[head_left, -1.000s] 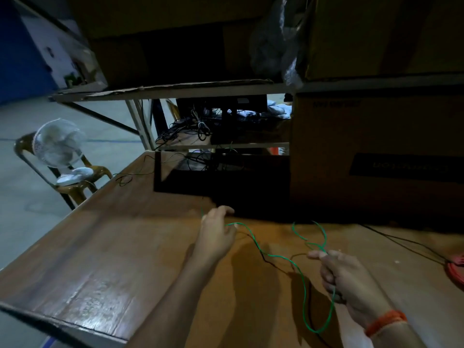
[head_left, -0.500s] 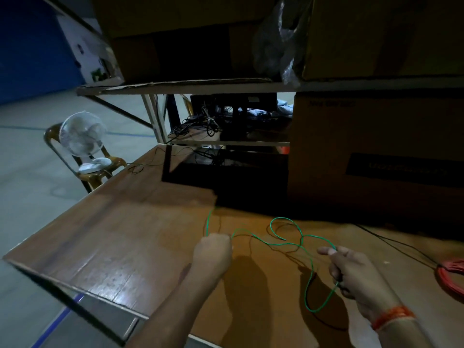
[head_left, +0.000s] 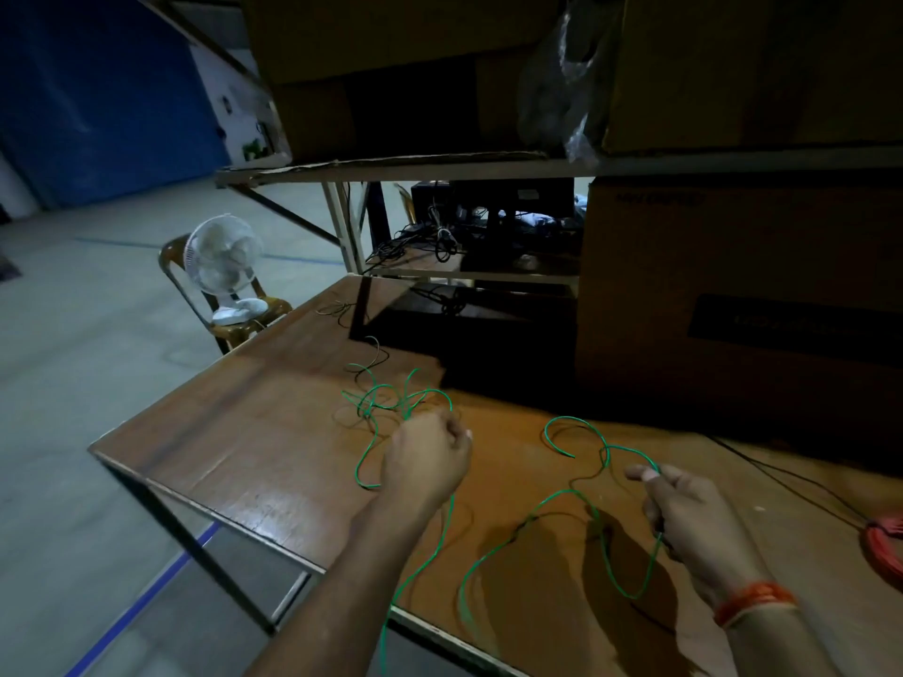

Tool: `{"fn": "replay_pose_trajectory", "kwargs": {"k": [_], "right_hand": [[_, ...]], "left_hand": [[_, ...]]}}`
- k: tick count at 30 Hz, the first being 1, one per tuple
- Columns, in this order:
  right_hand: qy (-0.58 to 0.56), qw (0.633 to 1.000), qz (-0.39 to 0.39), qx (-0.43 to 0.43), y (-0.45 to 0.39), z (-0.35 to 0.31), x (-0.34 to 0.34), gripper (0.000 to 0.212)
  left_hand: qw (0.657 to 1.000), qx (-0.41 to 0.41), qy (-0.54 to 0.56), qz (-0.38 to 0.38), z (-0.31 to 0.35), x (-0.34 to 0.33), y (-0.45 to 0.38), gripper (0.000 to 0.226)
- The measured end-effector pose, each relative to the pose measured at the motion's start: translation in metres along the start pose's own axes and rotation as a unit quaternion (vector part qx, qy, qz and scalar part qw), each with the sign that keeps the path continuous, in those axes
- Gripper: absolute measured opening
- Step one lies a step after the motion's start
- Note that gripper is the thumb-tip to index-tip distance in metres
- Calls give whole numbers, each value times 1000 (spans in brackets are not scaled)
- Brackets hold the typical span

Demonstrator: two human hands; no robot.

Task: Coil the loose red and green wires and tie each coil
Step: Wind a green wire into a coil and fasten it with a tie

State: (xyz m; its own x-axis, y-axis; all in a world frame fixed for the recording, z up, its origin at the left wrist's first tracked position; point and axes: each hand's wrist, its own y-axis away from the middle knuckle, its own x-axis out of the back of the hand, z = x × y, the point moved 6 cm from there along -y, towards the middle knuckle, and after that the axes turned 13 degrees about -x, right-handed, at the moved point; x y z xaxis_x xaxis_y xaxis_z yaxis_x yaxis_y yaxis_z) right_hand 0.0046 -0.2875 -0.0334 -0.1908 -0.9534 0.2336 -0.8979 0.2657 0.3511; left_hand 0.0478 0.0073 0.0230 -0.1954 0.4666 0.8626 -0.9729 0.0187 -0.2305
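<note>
A thin green wire (head_left: 532, 515) lies in loose loops across the wooden table (head_left: 254, 447). My left hand (head_left: 425, 456) grips it with curled fingers near a tangle of green loops (head_left: 391, 398) just beyond the knuckles. My right hand (head_left: 684, 515) pinches the wire between thumb and forefinger, and a loop hangs below that hand. From my left hand one strand runs down over the table's front edge. The wire's free end curls between the hands (head_left: 562, 432). A red wire coil (head_left: 887, 544) shows at the right edge, partly cut off.
A large dark cardboard box (head_left: 733, 295) stands at the back right of the table under a shelf (head_left: 440, 163) loaded with boxes. A thin black cable (head_left: 791, 476) runs toward the red coil. A white fan (head_left: 222, 256) sits on a chair left of the table.
My left hand has drawn the wire toward me, and more green loops have gathered beyond it. The view has shifted so the table's left corner lies closer. My right hand keeps its pinch.
</note>
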Motion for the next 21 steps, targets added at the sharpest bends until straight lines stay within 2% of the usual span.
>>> {"fn": "replay_pose_trajectory", "kwargs": {"k": [2,5,10,14,18,21], "right_hand": [[-2,1000,0,7,4,1,1,25],[-1,1000,-1,19,9,4,3,25],[10,1000,-20,21,13,7,4,25],[8,998,-45,36,18,4,1,26],[-2,998,-56,32,18,6,-2,26],[-7,998,-61,26,16,10,-5,25]], "left_hand": [[999,38,-14,26,-17,-3,0,19],[994,70,-82,9,-41,-17,1,42],[974,116,-129,-148,-80,-53,9,71],[971,64,-149,-177,-61,-59,15,64],[977,15,-65,-203,-14,-71,32,52],[985,17,-57,-164,-1,-60,36,48]]}}
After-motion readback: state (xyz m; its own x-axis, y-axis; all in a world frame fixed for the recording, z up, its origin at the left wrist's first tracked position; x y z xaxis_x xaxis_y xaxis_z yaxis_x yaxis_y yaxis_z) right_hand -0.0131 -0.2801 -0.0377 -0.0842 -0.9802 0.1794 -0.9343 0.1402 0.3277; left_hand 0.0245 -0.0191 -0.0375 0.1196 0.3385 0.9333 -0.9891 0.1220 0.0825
